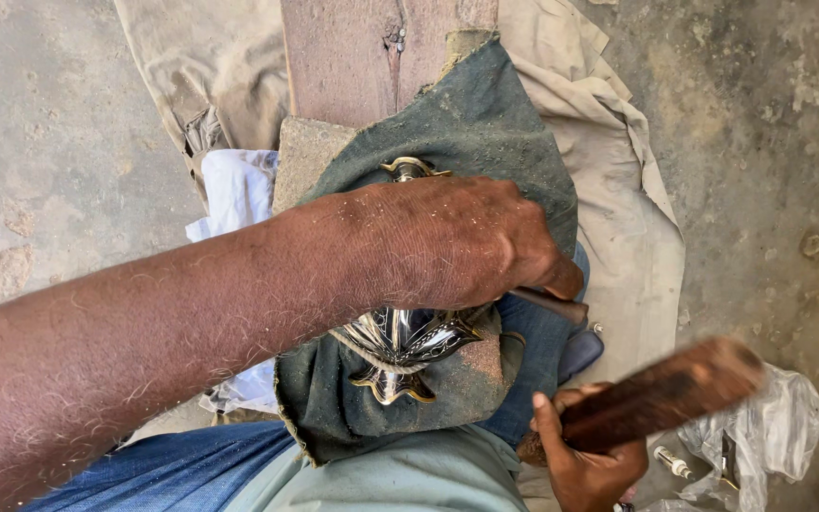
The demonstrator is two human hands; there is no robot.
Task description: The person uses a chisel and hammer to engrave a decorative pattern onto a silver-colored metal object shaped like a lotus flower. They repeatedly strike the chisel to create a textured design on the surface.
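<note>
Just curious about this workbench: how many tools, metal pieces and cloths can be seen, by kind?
Hand tools: 2, a wooden mallet in the right hand and a thin punch under the left hand
Ornate metal piece: 1
Cloths: 3, dark green, beige, white
Total: 6

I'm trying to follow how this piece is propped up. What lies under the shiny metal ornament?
The metal ornament rests on a dark green cloth draped over a wooden block. The left hand covers the ornament's middle, so the contact there and what is beneath that part stay hidden.
</note>
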